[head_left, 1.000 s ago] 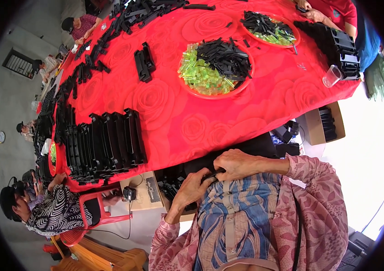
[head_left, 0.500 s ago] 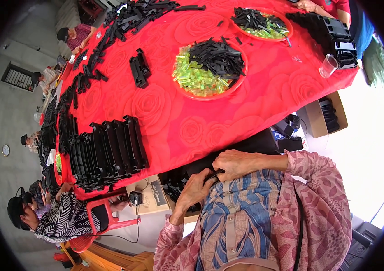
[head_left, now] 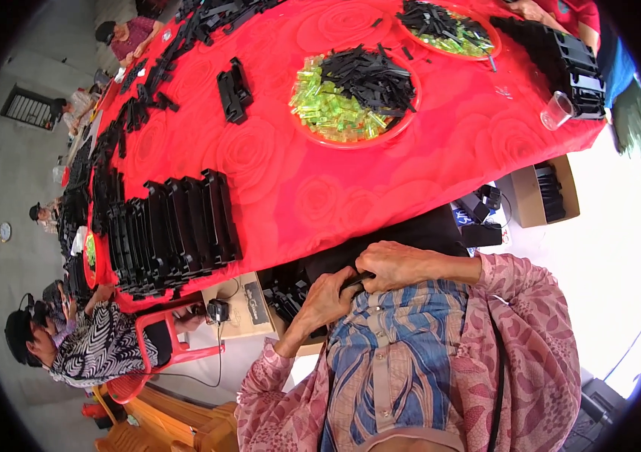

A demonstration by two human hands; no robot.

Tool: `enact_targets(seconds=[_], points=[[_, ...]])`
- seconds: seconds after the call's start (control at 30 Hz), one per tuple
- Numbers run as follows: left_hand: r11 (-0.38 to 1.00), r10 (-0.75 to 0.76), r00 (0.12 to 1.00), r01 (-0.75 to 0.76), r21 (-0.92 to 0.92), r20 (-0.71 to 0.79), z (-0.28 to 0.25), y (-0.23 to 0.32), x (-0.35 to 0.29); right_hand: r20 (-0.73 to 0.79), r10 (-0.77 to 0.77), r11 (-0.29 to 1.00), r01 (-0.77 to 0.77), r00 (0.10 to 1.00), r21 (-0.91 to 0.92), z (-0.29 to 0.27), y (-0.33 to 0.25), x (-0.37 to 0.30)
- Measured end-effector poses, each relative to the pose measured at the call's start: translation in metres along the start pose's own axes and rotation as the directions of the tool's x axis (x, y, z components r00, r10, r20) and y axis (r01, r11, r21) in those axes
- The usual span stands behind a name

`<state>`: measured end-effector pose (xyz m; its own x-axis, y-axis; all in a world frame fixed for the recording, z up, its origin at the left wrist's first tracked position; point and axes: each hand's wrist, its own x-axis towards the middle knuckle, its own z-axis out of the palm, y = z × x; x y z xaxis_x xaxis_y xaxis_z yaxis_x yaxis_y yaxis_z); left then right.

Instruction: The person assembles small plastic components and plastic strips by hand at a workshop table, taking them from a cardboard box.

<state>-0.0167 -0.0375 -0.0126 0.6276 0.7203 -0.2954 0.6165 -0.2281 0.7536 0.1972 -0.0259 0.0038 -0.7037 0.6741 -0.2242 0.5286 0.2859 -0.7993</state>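
My left hand (head_left: 326, 301) and my right hand (head_left: 391, 266) are close together in front of my shirt, below the table's near edge. Both are closed on one black plastic part (head_left: 356, 282), of which only a narrow dark piece shows between the fingers. Its full shape is hidden. Beyond my hands, on the red tablecloth (head_left: 335, 200), a red basin (head_left: 358, 143) holds yellow-green translucent pieces (head_left: 328, 105) and thin black strips (head_left: 369, 79). To the left stands a row of long black plastic housings (head_left: 177, 226). Two more housings (head_left: 234, 90) lie farther back.
A second basin (head_left: 478, 56) and a clear cup (head_left: 556, 111) stand at the far right. Beneath the table edge are a cardboard box (head_left: 573, 188) of black parts and a black adapter (head_left: 218, 309). A co-worker (head_left: 105, 346) sits at left on a red chair (head_left: 175, 360).
The view has shifted a little, so the table's things sit slightly higher. My hands stay together on the black part, with the left wrist and fingers slightly turned.
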Motion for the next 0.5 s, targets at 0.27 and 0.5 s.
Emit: enact_targets(seconds=[0.27, 0.5], points=[[0.995, 0.029, 0.997, -0.035, -0.095, -0.064, -0.015, 0.008, -0.004, 0.001, -0.009, 0.991, 0.010, 1.000, -0.131, -0.008, 0.002, 0.011], [0.996, -0.029, 0.987, 0.015, -0.086, -0.161, -0.008, 0.012, -0.004, -0.098, 0.038, 0.988, -0.052, 0.994, -0.145, -0.006, 0.002, 0.003]])
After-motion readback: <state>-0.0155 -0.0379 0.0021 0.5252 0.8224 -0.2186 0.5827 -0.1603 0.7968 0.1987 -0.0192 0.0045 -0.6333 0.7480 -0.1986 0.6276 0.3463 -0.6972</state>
